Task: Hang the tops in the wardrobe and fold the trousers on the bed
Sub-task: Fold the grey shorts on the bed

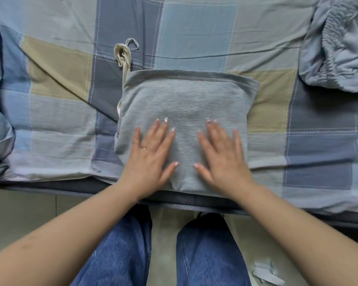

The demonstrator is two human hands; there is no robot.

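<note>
While our left hand (151, 153) and right hand (221, 155) press flat, fingers spread, on the folded grey trousers (186, 104) at the bed's (58, 67) near edge, we judge them soft, light; best lifted from beneath.

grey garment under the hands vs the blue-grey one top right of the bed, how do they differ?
1. The grey garment is folded into a compact, flat rectangle; the blue-grey garment lies crumpled and unfolded, its gathered band showing.
2. The left hand and right hand press flat on the grey garment; nothing touches the blue-grey one.
3. The grey garment sits at the near edge, centre; the blue-grey one lies at the far right, partly out of frame.

Both rest on the checked bedspread.
</note>
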